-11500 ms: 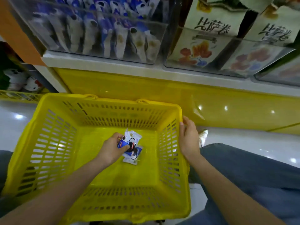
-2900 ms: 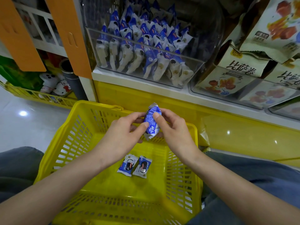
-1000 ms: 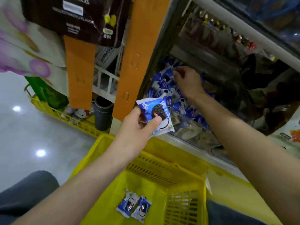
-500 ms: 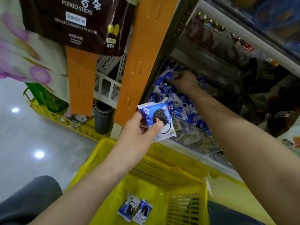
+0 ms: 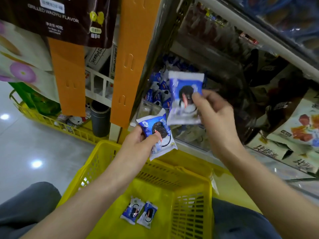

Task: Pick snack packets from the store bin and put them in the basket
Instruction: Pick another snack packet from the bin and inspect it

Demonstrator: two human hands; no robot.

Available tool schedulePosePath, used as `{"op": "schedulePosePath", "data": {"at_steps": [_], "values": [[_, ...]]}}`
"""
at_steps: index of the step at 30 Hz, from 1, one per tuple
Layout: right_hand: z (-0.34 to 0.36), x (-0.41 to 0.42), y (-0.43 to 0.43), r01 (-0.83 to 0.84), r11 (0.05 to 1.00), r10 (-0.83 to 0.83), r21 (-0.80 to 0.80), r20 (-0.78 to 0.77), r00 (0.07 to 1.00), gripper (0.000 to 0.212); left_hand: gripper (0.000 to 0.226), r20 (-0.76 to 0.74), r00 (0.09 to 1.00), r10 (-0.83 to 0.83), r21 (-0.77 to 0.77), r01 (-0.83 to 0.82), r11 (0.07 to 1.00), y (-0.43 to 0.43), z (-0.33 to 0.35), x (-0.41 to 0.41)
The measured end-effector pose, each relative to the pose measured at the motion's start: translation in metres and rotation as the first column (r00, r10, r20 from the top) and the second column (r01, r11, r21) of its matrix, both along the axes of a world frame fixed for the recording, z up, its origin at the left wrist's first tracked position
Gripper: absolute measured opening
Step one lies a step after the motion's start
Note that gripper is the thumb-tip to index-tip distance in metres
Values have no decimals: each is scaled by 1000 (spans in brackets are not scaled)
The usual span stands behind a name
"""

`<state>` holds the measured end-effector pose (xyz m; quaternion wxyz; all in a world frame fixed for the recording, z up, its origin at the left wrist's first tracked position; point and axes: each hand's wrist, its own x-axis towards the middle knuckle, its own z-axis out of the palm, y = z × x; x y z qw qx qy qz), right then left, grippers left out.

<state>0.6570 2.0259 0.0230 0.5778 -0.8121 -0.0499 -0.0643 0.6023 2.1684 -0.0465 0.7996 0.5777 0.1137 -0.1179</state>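
2 bare forearms reach up and forward from the bottom of the view. The left hand (image 5: pixel 138 144) is raised near the centre, thumb on top and fingers curled underneath, pinching a blue snack packet (image 5: pixel 161 135). The right hand (image 5: pixel 215 116), slightly blurred, is higher and just to its right, thumb pressed on the front of a second blue packet (image 5: pixel 181 87), fingers curled behind.

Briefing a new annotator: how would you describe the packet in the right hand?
Find the yellow basket at the bottom. Above it, each hand holds a blue-and-white packet. Yours is the higher, blurred packet in the right hand, not the sharper packet in the left hand.
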Motion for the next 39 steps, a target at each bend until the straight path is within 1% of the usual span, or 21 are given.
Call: {"op": "schedulePosePath", "data": {"at_steps": [1,3,5,6,7,8,10,11,12,14,17,19,21,23,25,26,28,31,33,36,39], "values": [[-4,-14,-2,-73,997,73,16,-33,997,9,11,-19,1000,-14,-39,13,999,-2,-1,-1],[-12,-36,-4,-159,986,163,50,-91,982,12,34,-22,998,-66,-197,61,979,-6,0,-3],[-19,-49,-4,-171,984,175,38,-123,977,16,49,57,986,-155,-343,165,925,-8,0,-4],[-22,-54,-5,-172,985,169,-8,-125,978,15,56,96,975,-198,-370,220,903,-10,0,-6],[-24,-57,-5,-180,980,170,-81,-115,979,13,56,142,959,-244,-362,279,890,-11,0,-9],[-26,-60,-6,-188,969,174,-160,-97,980,11,49,180,943,-278,-289,321,902,-11,0,-11],[-26,-61,-8,-177,949,168,-259,-57,984,5,35,196,945,-260,-165,293,942,-11,0,-14],[-26,-60,-10,-159,951,153,-264,-43,987,6,33,174,957,-231,-159,258,953,-10,1,-15],[-24,-58,-11,-145,961,138,-236,-47,989,10,34,160,963,-216,-162,242,957,-9,3,-14],[-20,-51,-14,-172,975,152,-142,-142,978,18,39,165,964,-207,-139,231,963,-5,7,-12],[-13,-44,-13,-324,944,294,-57,-300,908,26,48,196,951,-240,-55,255,965,2,13,-7],[-10,-38,-13,-336,941,309,-38,-309,900,25,39,217,938,-270,-17,280,960,5,15,-5],[-6,-29,-13,-278,960,261,-21,-283,923,23,31,203,947,-251,-37,263,964,9,15,-3],[-4,-13,-14,-145,989,145,21,-290,946,21,28,160,967,-198,-77,212,974,12,15,-2],[-2,7,-12,-3,999,20,53,-312,950,17,30,140,979,-149,-69,160,985,15,15,0],[-1,18,-9,37,998,-21,48,-297,955,12,33,135,982,-135,-62,145,987,16,15,1],[2,44,1,93,995,-80,45,-242,967,12,36,129,985,-117,-69,126,990,18,17,3],[-3,89,21,157,986,-165,-62,-144,976,13,37,109,990,-94,-68,102,992,20,19,4],[-11,115,33,236,965,-248,-117,-107,963,8,36,96,993,-70,-66,77,995,22,20,5],[-24,141,44,302,931,-313,-203,-21,950,27,37,92,995,-41,-77,48,996,24,21,6],[-32,155,47,301,899,-298,-319,59,953,32,37,93,995,-34,-72,41,997,25,22,6]]}}
